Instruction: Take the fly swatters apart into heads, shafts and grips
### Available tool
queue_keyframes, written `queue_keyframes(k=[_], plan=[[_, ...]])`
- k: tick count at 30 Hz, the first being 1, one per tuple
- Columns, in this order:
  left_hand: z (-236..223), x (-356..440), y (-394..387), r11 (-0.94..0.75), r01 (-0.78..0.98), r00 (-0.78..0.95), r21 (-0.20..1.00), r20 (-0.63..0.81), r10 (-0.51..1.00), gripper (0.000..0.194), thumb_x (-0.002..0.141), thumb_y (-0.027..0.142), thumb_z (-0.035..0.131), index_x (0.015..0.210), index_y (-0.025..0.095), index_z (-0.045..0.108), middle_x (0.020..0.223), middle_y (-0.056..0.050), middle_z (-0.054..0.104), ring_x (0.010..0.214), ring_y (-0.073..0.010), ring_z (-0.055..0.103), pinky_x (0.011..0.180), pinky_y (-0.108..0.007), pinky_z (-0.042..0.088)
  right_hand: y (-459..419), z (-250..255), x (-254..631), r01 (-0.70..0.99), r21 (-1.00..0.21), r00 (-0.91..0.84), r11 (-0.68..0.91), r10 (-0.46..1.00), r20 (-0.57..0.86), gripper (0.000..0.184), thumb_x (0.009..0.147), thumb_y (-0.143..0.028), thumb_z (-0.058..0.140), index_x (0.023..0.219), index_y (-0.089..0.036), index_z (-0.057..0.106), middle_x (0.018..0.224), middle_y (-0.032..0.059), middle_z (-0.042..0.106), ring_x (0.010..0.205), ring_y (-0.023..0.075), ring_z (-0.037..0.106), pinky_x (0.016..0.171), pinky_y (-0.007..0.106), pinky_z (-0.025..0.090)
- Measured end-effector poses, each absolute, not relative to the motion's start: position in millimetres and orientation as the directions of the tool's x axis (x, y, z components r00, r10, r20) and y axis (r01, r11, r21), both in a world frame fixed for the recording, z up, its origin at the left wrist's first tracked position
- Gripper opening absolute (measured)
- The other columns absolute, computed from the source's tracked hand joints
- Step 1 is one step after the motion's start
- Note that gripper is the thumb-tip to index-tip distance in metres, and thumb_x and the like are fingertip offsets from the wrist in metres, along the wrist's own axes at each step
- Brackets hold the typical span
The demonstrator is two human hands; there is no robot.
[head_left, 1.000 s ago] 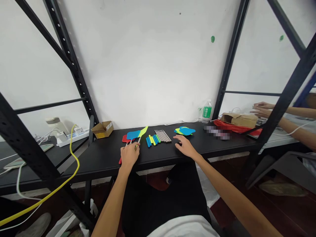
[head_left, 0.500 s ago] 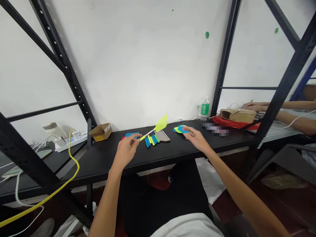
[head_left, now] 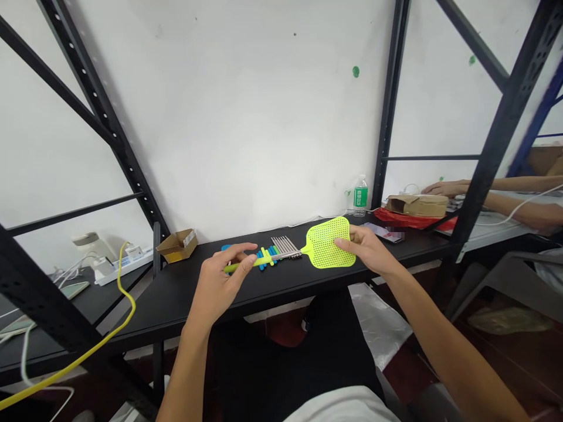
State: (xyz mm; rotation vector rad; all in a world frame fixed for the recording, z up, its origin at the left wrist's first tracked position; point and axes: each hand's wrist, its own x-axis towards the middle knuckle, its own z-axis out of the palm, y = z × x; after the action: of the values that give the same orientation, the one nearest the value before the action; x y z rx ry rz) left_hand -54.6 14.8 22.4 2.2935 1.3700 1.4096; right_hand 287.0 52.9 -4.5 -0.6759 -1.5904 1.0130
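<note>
A yellow-green fly swatter (head_left: 326, 246) is held level above the black table (head_left: 176, 287). My left hand (head_left: 217, 281) pinches its yellow handle end. My right hand (head_left: 367, 249) grips the right edge of the mesh head. Behind the swatter on the table lie several blue and green plastic handles (head_left: 266, 258) and a row of metal rods (head_left: 284, 245). A blue swatter part (head_left: 226, 248) peeks out behind my left fingers.
A small open cardboard box (head_left: 178, 245) sits at the back left of the table, a water bottle (head_left: 360, 196) at the back right. Black rack posts (head_left: 387, 117) frame the bay. Another person's hands (head_left: 444, 187) work by a cardboard box (head_left: 417, 205) at right. Yellow cable (head_left: 118, 316) hangs left.
My left hand lifted the yellow-green swatter off the table and swung it right. My right hand left the pile of coloured heads and took hold of the mesh head.
</note>
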Motion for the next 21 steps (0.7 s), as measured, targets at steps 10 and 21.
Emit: queue_keyframes(k=[10, 21], plan=[[28.1, -51.8, 5.0, -0.646, 0.679, 0.221, 0.347, 0.743, 0.632, 0.026, 0.091, 0.048, 0.066, 0.098, 0.026, 0.078, 0.093, -0.003, 0.077, 0.085, -0.0215, 0.065, 0.078, -0.032, 0.051, 50.1, 0.6, 283.4, -0.251, -0.937, -0.184, 0.242, 0.938, 0.292, 0.035, 0.081, -0.043, 0.081, 0.103, -0.017, 0.078, 0.075, 0.0061, 0.074, 0.048, 0.0112, 0.059, 0.032, 0.018, 0.037], [27.7, -61.5, 8.2, -0.594, 0.769, 0.267, 0.236, 0.726, 0.634, 0.039, 0.100, 0.046, 0.047, 0.088, 0.024, 0.077, 0.071, -0.002, 0.069, 0.071, -0.0193, 0.057, 0.075, -0.032, 0.047, 42.9, 6.0, 289.5, -0.106, -0.878, -0.244, 0.466, 0.844, 0.477, 0.041, 0.082, -0.042, 0.081, 0.117, -0.021, 0.078, 0.108, 0.0103, 0.078, 0.094, 0.0269, 0.075, 0.085, 0.041, 0.061]])
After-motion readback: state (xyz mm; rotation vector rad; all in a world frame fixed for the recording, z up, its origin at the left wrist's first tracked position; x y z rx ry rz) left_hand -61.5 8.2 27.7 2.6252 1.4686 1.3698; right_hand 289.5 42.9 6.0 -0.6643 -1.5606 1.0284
